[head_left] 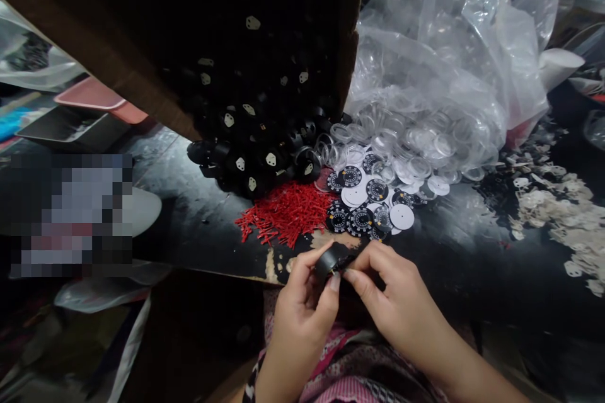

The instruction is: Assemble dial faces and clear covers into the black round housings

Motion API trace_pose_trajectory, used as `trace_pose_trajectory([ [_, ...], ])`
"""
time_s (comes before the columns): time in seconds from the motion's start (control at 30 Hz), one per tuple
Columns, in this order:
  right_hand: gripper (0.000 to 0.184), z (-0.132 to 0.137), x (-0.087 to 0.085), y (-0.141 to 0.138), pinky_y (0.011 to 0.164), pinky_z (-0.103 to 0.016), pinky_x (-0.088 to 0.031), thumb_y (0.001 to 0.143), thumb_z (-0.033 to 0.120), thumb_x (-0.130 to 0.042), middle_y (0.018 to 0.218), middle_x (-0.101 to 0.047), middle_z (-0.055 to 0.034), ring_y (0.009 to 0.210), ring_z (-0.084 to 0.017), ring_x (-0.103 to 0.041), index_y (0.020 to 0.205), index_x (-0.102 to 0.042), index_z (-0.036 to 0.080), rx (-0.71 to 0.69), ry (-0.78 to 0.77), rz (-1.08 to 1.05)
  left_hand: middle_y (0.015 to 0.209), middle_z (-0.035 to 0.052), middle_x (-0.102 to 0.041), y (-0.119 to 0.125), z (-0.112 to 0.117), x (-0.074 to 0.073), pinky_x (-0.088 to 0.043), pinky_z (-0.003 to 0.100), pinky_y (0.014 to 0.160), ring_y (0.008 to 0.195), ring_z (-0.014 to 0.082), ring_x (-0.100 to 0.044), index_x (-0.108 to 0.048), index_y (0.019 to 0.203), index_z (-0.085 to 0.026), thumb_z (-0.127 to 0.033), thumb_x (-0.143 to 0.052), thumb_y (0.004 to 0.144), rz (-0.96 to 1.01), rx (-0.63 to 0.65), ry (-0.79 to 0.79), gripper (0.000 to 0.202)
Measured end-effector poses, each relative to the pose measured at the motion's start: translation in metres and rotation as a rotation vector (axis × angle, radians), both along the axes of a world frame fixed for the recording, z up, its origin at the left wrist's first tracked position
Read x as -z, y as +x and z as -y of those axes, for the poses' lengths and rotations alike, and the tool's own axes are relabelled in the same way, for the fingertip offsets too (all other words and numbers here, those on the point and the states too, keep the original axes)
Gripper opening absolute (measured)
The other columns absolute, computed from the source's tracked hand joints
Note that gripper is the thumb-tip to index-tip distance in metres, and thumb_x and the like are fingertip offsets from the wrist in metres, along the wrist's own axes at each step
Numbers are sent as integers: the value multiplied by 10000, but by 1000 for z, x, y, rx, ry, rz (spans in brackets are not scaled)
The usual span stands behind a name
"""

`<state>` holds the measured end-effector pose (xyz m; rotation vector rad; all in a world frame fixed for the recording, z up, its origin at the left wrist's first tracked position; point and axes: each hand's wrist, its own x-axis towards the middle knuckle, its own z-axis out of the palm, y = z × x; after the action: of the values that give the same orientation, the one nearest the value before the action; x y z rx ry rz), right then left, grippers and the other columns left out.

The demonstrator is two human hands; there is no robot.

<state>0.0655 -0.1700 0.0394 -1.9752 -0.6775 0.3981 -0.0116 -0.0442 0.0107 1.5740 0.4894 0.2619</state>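
My left hand (305, 299) is closed around a small round black housing (329, 259), thumb and fingers gripping its rim. My right hand (385, 293) pinches at the same housing from the right, fingertips pressed against its open side. Both hands work just above the near edge of the dark table (198, 227). Beyond them lie a heap of thin red needles (286, 211), a scatter of black and white dial discs (363, 201), a pile of black housings (255, 157) spilling from a tipped cardboard box (118, 63), and clear round lenses (416, 145) spilling from a plastic bag (444, 50).
Small pale metal parts (553, 201) are spread over the table at the right. A pink tray (101, 101) and a dark tray sit at the far left. A white dish (142, 208) lies beside a blurred patch at the left. Patterned cloth covers my lap.
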Motion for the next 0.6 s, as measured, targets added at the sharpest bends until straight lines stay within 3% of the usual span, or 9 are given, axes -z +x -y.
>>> trace_pose_trajectory([
  [0.1, 188, -1, 2, -3, 722, -280, -393, 902, 153, -549, 827, -614, 11, 785, -151, -550, 728, -504, 209, 14, 9, -8, 1040, -43, -717, -5, -3, 1, -514, 227, 881, 993, 145, -678, -620, 1081, -315, -199, -596, 867, 3, 5, 90, 245],
  [0.17, 208, -1, 2, -1, 695, -276, -391, 892, 160, -562, 793, -607, 12, 754, -149, -548, 703, -489, 209, 14, -5, 13, 1047, -40, -719, -4, -4, 2, -516, 234, 887, 995, 151, -678, -631, 1078, -314, -212, -605, 863, -7, 5, 59, 239],
  [0.27, 204, 0, -1, 7, 688, -280, -395, 868, 141, -581, 764, -604, 9, 734, -150, -558, 692, -502, 207, -34, -19, 83, 1125, -8, -716, 1, -6, 4, -517, 279, 928, 1051, 183, -669, -652, 1084, -296, -296, -595, 882, -76, 47, -168, 210],
  [0.4, 96, 2, 0, 16, 768, -327, -397, 885, 124, -558, 903, -651, -38, 843, -186, -581, 943, -609, 181, -126, -51, 337, 1318, 5, -643, 5, -7, 7, -438, 341, 1064, 1237, 226, -575, -620, 1218, -324, -361, -639, 857, -137, 68, -431, 363],
  [0.47, 116, 1, 3, 19, 787, -352, -387, 908, 130, -524, 916, -654, -57, 853, -201, -579, 972, -615, 162, -166, -114, 473, 1369, -4, -611, 4, -7, 8, -386, 353, 1111, 1310, 231, -508, -603, 1260, -339, -384, -656, 845, -157, 58, -439, 422],
  [0.6, 142, -4, 8, 22, 761, -367, -388, 902, 140, -489, 790, -617, -55, 761, -203, -553, 824, -608, 149, -174, -226, 630, 1432, -19, -553, 3, -2, 11, -305, 375, 1161, 1387, 244, -400, -628, 1256, -331, -433, -639, 849, -248, 0, -380, 420],
])
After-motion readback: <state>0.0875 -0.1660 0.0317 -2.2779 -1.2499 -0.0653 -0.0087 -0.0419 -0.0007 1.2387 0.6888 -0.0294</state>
